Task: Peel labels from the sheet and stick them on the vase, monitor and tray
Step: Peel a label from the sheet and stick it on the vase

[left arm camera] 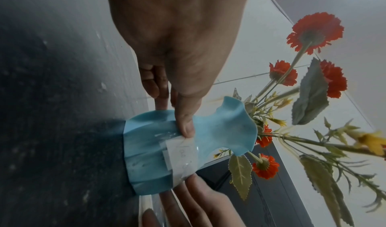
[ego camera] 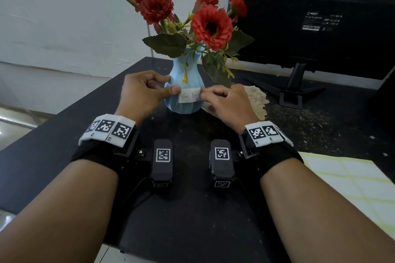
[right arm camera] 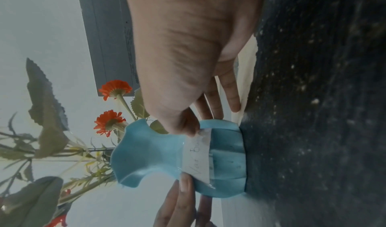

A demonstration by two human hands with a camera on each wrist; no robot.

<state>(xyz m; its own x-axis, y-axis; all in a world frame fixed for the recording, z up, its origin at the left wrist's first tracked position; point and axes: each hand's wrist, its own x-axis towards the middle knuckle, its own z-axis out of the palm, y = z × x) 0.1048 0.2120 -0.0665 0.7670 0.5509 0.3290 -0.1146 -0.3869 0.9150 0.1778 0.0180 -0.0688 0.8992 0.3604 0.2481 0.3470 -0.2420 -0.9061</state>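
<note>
Two hands meet at the vase (ego camera: 185,83), which stands upright on our dark speckled table (ego camera: 299,126). Our left hand (ego camera: 141,94) pinches the left end of the label (ego camera: 189,95) between thumb and forefinger; our right hand (ego camera: 226,102) pinches its right end the same way, other fingers loosely curled. Between them the label lies flat across the vase's belly.

It is a white paper strip with handwriting on it. We see a pale blue, matte vase with ribs and a wavy rim, holding red fabric flowers (ego camera: 210,25) with serrated leaves.

Only our head view shows the label sheet (ego camera: 350,186), a pale yellow grid near our right forearm, the monitor (ego camera: 316,17) with its back to us, and a rough beige mat (ego camera: 256,100) behind the right hand. From the wrist views we see the thumb tips pressing the label's ends against the ribs.
</note>
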